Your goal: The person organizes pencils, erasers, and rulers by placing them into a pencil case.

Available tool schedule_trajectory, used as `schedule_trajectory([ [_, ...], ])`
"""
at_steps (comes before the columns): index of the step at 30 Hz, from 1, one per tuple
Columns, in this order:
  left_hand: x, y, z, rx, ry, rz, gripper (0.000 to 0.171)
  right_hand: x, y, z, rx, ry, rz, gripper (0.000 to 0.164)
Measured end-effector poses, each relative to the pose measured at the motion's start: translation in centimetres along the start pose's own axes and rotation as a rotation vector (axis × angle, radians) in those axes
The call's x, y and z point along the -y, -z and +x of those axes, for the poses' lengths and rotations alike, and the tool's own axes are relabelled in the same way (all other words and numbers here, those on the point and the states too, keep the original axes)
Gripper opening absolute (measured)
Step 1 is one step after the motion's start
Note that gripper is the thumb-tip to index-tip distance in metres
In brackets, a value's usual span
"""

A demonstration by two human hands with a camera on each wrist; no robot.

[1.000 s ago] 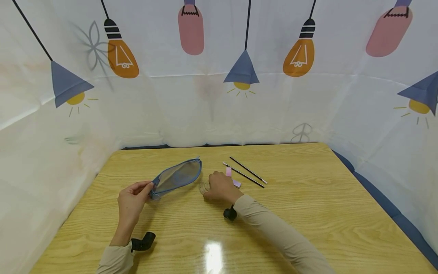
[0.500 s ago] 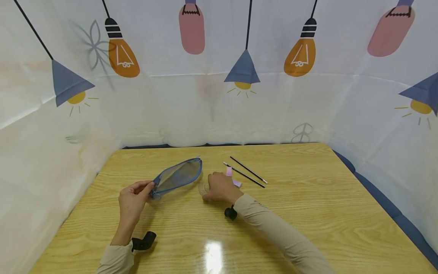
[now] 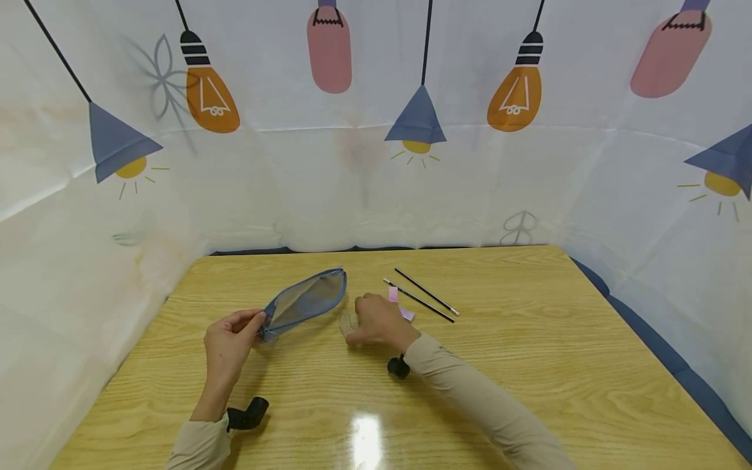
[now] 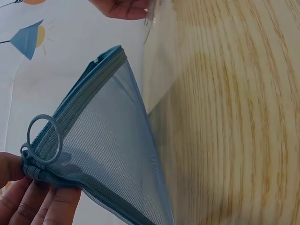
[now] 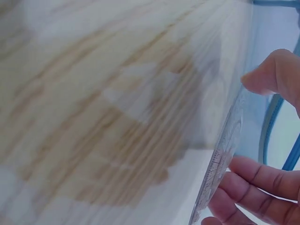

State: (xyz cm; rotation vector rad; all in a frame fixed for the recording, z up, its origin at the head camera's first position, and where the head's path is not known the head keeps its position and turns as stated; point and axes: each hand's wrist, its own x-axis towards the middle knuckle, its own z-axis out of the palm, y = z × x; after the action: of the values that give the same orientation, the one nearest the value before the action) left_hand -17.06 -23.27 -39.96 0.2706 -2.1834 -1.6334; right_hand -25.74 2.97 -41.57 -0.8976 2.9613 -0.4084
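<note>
My left hand (image 3: 226, 349) pinches one end of a blue mesh zip pouch (image 3: 308, 300), holding it tilted above the table. A ring-shaped zipper pull (image 4: 44, 139) hangs by the fingers in the left wrist view, and the zipper edges look slightly parted. To the right of the pouch, my right hand (image 3: 382, 323) grips a clear plastic protractor (image 3: 346, 324) by its edge, thumb on one side and fingers on the other. Scale marks show along the protractor (image 5: 218, 161) in the right wrist view. A small gap separates it from the pouch.
Two thin black pencils (image 3: 426, 292) with white ends lie beyond the right hand. Beside them sit a small pink piece (image 3: 393, 294) and a lilac block (image 3: 407, 314), partly covered by the hand. A patterned curtain (image 3: 352, 189) stands behind the wooden table (image 3: 529, 365).
The right hand has shifted very slightly left with the protractor, whose tilt has changed a little. The pouch's far end has risen slightly; the left hand barely moves.
</note>
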Motion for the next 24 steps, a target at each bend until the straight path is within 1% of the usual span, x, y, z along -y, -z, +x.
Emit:
schedule_trajectory([
  [5,-0.1,0.0,0.0,0.006,-0.019,0.022,0.025,-0.1,0.4,-0.5,-0.025,0.021,0.009,0.051],
  [7,-0.2,0.0,0.0,0.011,-0.015,0.017,0.025,-0.2,0.6,-0.7,-0.030,0.023,0.018,0.054],
  [11,-0.3,-0.1,0.0,0.022,0.000,-0.008,0.024,-0.4,0.8,-1.0,-0.045,0.030,0.032,0.054],
  [13,-0.4,-0.2,0.1,0.030,-0.002,-0.015,0.024,-0.6,0.9,-1.1,-0.061,0.037,0.034,0.054],
  [18,-0.8,-0.9,0.4,0.040,-0.033,0.006,0.023,-0.9,1.0,-1.4,-0.087,0.052,0.054,0.053],
  [24,-0.8,-1.3,0.4,0.032,-0.021,0.010,0.022,-1.0,1.5,-1.8,-0.103,0.069,0.084,0.054],
])
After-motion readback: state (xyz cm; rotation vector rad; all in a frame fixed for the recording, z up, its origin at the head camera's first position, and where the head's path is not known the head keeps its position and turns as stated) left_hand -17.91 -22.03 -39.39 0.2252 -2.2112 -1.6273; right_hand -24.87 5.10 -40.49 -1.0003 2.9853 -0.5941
